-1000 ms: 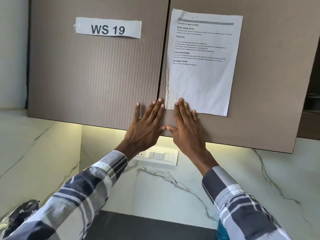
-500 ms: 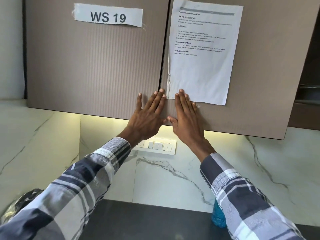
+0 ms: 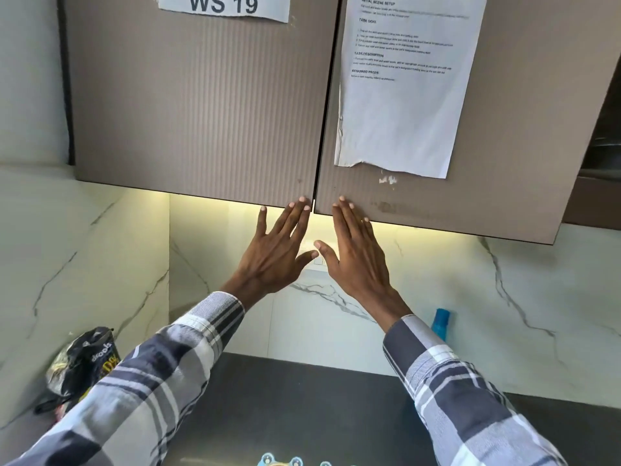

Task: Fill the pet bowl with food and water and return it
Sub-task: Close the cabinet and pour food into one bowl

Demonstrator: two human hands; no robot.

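Note:
My left hand [image 3: 275, 250] and my right hand [image 3: 358, 253] are raised side by side with flat, spread fingers and hold nothing. Their fingertips reach the bottom edge of the brown wall cabinet [image 3: 208, 112], one on each side of the gap between its two closed doors. A black pet food bag [image 3: 84, 363] lies on the counter at the left, against the marble wall. A blue water bottle [image 3: 441, 324] stands at the back right, partly hidden behind my right sleeve. The top rim of a colourful pet bowl [image 3: 292, 461] shows at the bottom edge.
A dark countertop [image 3: 302, 398] runs below, backed by white marble walls. A "WS 19" label [image 3: 223, 5] and a printed task sheet [image 3: 403, 85] are stuck to the cabinet doors. A light glows under the cabinet. A dark open shelf [image 3: 601, 146] is at the right.
Both hands have slid down the cabinet doors to the bottom edge and spread slightly apart. The view has tilted down, so the bag, the bottle and the bowl rim now show.

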